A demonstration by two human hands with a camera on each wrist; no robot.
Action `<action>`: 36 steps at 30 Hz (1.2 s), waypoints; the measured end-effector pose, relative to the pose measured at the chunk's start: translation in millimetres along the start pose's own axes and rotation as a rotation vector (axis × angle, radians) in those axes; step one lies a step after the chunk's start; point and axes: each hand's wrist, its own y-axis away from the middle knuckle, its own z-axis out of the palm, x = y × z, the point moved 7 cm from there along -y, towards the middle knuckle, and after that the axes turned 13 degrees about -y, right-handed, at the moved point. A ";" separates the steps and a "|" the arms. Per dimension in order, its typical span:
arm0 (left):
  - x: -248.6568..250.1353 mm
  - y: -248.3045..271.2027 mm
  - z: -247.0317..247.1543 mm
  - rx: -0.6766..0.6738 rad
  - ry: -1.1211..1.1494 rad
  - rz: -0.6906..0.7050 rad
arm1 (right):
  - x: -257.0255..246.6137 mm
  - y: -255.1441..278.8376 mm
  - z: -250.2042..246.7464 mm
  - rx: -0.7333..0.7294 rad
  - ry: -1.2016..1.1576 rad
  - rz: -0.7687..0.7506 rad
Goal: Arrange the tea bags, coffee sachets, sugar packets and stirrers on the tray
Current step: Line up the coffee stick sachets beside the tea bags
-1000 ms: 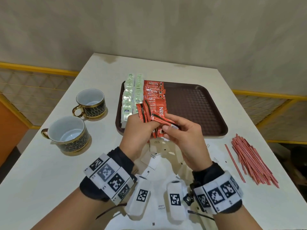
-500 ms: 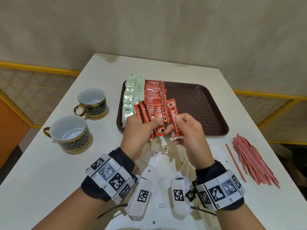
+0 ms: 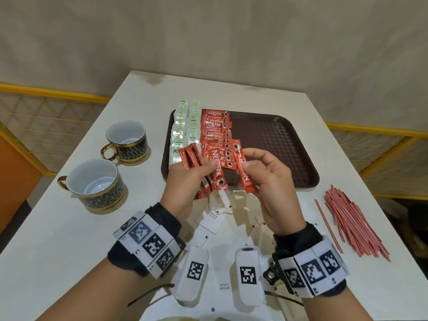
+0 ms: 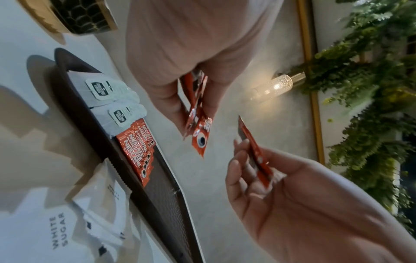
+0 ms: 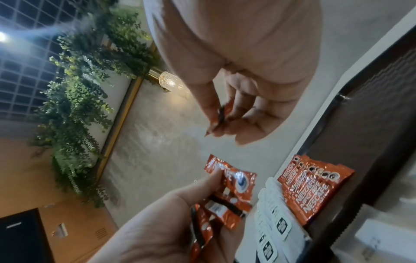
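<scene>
My left hand (image 3: 208,169) grips a fan of several red coffee sachets (image 3: 216,169) just above the near edge of the brown tray (image 3: 273,147). My right hand (image 3: 246,159) pinches a single coffee sachet (image 3: 243,172) upright, a little to the right of the fan. On the tray's left side lie two rows of green tea bags (image 3: 185,126) and a row of coffee sachets (image 3: 216,126). White sugar packets (image 3: 215,218) are strewn on the table under my wrists. Red stirrers (image 3: 354,223) lie in a pile at the right. The left wrist view shows the single sachet (image 4: 254,151) apart from the fan (image 4: 198,113).
Two black and gold cups (image 3: 127,141) (image 3: 95,184) stand on the white table to the left of the tray. One stirrer (image 3: 326,223) lies apart from the pile. The tray's right half is bare. Yellow railings run along both sides of the table.
My right hand has drawn one sachet out of the left hand's fan, turned it upright and moved it slightly to the right. The left hand has kept its grip on the rest.
</scene>
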 end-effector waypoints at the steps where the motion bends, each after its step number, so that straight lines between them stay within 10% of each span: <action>1: -0.8 -2.0 -2.4 -0.001 0.000 -0.014 | -0.1 0.0 2.0 -0.028 0.019 0.015; 7: -5.3 -4.8 -4.8 -0.012 0.071 -0.057 | 0.2 0.5 13.0 -0.127 0.054 0.074; 24: -3.0 3.9 11.9 -0.096 0.358 -0.061 | 18.7 -8.4 -12.2 0.183 -0.027 -0.070; 36: 4.5 3.2 5.8 -0.017 0.180 0.087 | 26.4 -10.2 -8.0 0.170 0.166 -0.133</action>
